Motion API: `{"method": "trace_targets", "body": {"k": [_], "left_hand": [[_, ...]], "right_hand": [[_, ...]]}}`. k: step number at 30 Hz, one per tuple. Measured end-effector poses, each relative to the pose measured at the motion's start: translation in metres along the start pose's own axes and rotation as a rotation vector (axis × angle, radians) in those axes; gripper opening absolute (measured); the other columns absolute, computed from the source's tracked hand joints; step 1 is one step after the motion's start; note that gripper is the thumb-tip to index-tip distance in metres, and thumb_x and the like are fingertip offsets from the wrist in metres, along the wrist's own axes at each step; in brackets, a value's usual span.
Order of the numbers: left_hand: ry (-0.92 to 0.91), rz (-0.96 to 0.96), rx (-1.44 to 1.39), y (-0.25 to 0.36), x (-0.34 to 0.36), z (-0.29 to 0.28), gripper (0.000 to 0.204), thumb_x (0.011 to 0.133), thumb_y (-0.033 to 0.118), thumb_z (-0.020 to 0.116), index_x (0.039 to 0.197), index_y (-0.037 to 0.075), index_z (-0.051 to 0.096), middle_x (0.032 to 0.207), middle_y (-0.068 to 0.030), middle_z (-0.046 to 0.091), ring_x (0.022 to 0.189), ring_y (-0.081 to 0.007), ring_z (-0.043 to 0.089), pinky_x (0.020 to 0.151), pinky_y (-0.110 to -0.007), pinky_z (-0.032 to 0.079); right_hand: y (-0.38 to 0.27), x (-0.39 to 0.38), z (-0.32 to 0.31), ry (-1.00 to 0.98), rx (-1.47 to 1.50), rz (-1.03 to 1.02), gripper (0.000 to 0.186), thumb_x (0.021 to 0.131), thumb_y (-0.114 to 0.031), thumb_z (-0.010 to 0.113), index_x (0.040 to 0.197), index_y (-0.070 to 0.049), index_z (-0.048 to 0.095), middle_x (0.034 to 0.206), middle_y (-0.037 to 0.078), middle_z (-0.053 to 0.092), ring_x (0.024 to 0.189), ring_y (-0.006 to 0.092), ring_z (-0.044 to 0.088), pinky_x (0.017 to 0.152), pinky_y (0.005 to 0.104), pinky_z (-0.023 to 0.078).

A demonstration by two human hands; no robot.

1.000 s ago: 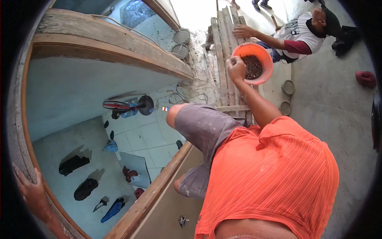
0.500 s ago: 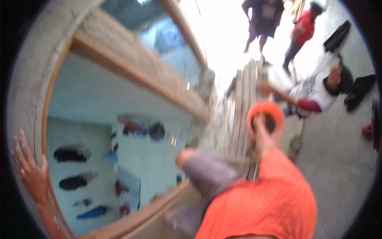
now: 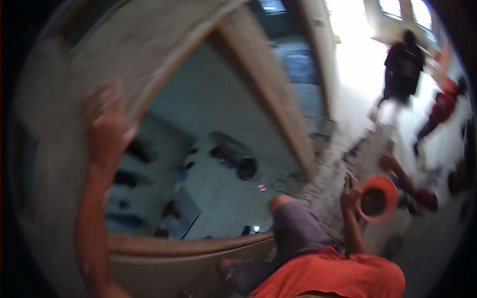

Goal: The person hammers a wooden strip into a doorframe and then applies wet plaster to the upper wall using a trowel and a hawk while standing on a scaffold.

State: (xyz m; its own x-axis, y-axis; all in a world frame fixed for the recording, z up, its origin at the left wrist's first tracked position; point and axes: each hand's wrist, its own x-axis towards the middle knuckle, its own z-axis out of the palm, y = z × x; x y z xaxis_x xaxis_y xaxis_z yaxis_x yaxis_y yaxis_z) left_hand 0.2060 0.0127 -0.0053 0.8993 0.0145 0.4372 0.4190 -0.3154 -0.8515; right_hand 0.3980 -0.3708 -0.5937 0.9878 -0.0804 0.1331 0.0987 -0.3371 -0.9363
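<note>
My left hand (image 3: 107, 116) lies on a concrete beam edged with wood (image 3: 67, 89), fingers apart and thumb near the edge. My right hand (image 3: 351, 191) is raised at the lower right, just left of an orange bucket (image 3: 377, 208) with dark contents. The right fingers point upward but are blurred; I cannot tell whether they touch the bucket or grip anything. My knee (image 3: 285, 208) is beside a wooden opening above a tiled room (image 3: 218, 208).
A co-worker's forearm with maroon sleeve (image 3: 407, 181) reaches beside the bucket. A person in black (image 3: 402, 69) and another in red (image 3: 442, 107) are farther back. Planks (image 3: 377, 139) lie beyond the bucket. Dark objects (image 3: 236, 161) sit in the room below.
The view has swung left and blurred. My left hand appears farther up along the beam. The bucket sits lower in view, and my right hand has shifted from inside it to its left side.
</note>
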Motion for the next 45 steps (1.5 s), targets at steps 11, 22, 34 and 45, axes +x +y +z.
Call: {"method": "trace_targets", "body": {"k": [11, 22, 34, 45], "left_hand": [[-0.185, 0.026, 0.307, -0.011, -0.024, -0.017, 0.107, 0.077, 0.048, 0.084, 0.161, 0.007, 0.033, 0.154, -0.0214, 0.048, 0.134, -0.0536, 0.052, 0.111, -0.060, 0.047], [-0.144, 0.052, 0.310, -0.010, -0.014, -0.017, 0.107, 0.076, 0.050, 0.083, 0.160, 0.006, 0.034, 0.150, -0.0224, 0.050, 0.129, -0.0538, 0.054, 0.107, -0.062, 0.048], [-0.138, 0.084, 0.339, -0.014, -0.018, -0.012, 0.108, 0.077, 0.054, 0.083, 0.161, 0.009, 0.033, 0.148, -0.0229, 0.052, 0.126, -0.0547, 0.056, 0.106, -0.062, 0.049], [-0.120, 0.097, 0.304, -0.016, -0.019, -0.015, 0.106, 0.077, 0.053, 0.083, 0.160, 0.010, 0.034, 0.151, -0.0248, 0.050, 0.128, -0.0578, 0.054, 0.107, -0.063, 0.048]], "right_hand": [[-0.421, -0.044, 0.153, -0.534, 1.287, -0.359, 0.024, 0.104, -0.016, 0.064, 0.119, 0.001, 0.072, 0.101, 0.006, 0.074, 0.078, 0.0096, 0.064, 0.069, 0.0262, 0.056], [-0.510, -0.059, 0.243, -0.871, 1.597, 0.084, 0.032, 0.107, -0.019, 0.060, 0.132, 0.000, 0.065, 0.112, 0.010, 0.074, 0.087, 0.0122, 0.065, 0.075, 0.0282, 0.058], [-0.514, -0.079, 0.254, -0.738, 1.588, 0.034, 0.030, 0.107, -0.021, 0.060, 0.127, 0.000, 0.068, 0.098, 0.006, 0.072, 0.073, 0.0090, 0.059, 0.068, 0.0268, 0.055], [-0.536, -0.084, 0.230, -0.772, 1.285, -0.366, 0.025, 0.104, -0.017, 0.063, 0.120, 0.001, 0.073, 0.089, 0.007, 0.074, 0.071, 0.0115, 0.065, 0.066, 0.0307, 0.056]]}}
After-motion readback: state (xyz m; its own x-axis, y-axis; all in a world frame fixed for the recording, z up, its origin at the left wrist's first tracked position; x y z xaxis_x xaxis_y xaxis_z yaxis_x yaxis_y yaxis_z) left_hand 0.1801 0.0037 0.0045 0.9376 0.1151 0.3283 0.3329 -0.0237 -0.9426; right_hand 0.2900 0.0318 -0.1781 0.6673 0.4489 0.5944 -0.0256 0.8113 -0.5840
